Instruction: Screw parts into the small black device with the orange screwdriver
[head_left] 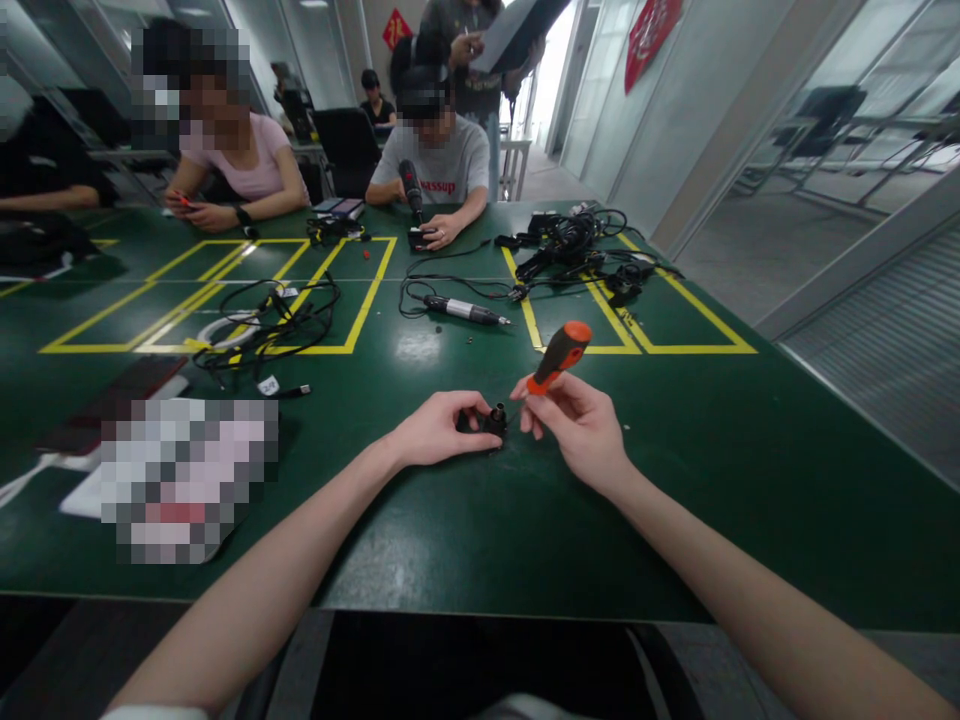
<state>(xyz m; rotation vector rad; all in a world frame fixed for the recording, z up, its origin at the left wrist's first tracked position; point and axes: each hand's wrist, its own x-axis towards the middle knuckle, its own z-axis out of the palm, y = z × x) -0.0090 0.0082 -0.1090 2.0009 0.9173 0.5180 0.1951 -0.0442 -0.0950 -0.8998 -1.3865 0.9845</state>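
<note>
My left hand (442, 430) rests on the green table (420, 560), its thumb and fingers closed round a small black part (496, 418) with a round socket-like top. What kind of part it is cannot be made out. Just to the right, my right hand (581, 425) grips a screwdriver (561, 355) with an orange and black handle. The handle tilts up and to the right, while the thin shaft points down towards the black part. Whether the tip touches the part is too small to tell.
An electric screwdriver (465, 310) with a cord lies beyond my hands. Tangled black cables (570, 245) are heaped at the back right, more cables (262, 320) at the left. A phone (112, 405) lies far left. Across the table a person (442, 165) holds a power tool.
</note>
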